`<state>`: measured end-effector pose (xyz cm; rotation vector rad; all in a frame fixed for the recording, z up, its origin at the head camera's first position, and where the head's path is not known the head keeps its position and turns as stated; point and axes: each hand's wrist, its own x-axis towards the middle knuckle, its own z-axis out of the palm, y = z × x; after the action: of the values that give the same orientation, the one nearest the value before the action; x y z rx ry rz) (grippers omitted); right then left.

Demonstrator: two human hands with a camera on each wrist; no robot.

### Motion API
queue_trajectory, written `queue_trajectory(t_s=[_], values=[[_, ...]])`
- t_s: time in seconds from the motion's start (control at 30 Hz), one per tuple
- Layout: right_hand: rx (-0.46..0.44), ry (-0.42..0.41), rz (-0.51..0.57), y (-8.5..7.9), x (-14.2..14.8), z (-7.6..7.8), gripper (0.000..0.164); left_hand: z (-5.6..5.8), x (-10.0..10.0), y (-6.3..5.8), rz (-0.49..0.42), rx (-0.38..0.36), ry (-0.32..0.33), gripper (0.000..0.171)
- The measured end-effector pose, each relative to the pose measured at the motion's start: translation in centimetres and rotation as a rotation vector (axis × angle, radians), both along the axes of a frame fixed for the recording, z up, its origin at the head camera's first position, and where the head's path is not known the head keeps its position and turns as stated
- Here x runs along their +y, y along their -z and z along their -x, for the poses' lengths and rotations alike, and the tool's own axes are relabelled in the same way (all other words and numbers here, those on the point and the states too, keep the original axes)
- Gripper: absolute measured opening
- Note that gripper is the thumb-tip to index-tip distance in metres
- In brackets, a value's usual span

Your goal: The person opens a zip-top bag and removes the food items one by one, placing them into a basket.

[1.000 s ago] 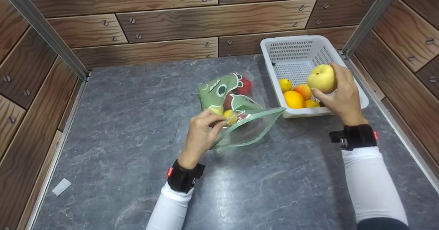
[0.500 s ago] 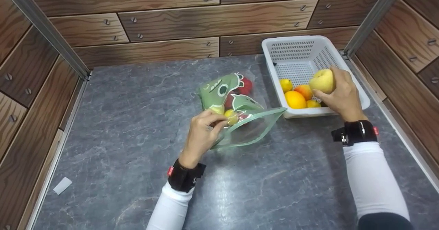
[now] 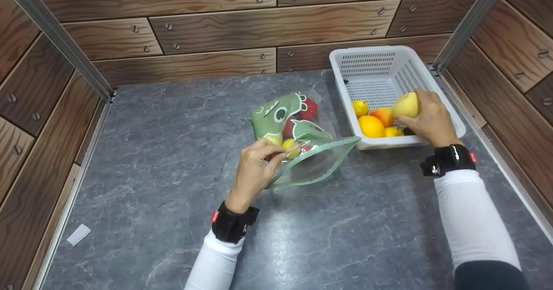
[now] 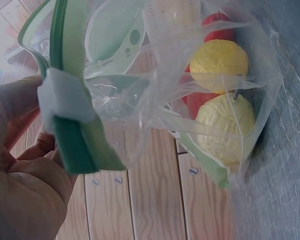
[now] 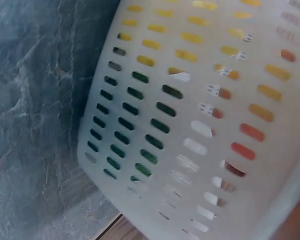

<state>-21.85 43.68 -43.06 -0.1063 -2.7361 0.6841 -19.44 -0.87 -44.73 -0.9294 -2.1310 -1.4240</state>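
My left hand (image 3: 255, 167) pinches the rim of a clear zip bag (image 3: 319, 182) printed with a green cartoon dinosaur. Its mouth gapes toward the near side. Up close in the left wrist view, a white slider (image 4: 65, 97) sits on the green zip strip, by the fingers. Red fruit (image 3: 309, 109), a yellow fruit (image 4: 220, 65) and a pale yellow one (image 4: 226, 127) lie inside the bag. Over at the right, my right hand (image 3: 434, 119) grips a yellow apple (image 3: 406, 105) low inside the white basket (image 3: 343, 95). The basket wall hides this hand from the right wrist view.
An orange (image 3: 371, 126), a red-yellow fruit (image 3: 382, 115) and small yellow fruits (image 3: 360, 107) fill the basket's near left corner. A white paper slip (image 3: 78, 234) lies on the grey marbled table (image 3: 173, 130) at left. Wood-patterned walls (image 3: 216, 30) enclose the back and sides.
My right hand has lowered the yellow apple deeper into the basket, turning it slightly. The left hand and the bag stay where they were.
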Motion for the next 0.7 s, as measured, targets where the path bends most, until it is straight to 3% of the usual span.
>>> queue_trajectory(t_s=[0.33,0.7], values=[[-0.107,0.0,-0.033,0.1,0.5,1.0,0.086,0.1,0.0,0.1,-0.01,0.009,-0.001,0.009],[-0.236,0.027,-0.035,0.3,1.1,1.9,0.099,0.0,-0.1,-0.1,0.001,-0.014,-0.002,0.009]])
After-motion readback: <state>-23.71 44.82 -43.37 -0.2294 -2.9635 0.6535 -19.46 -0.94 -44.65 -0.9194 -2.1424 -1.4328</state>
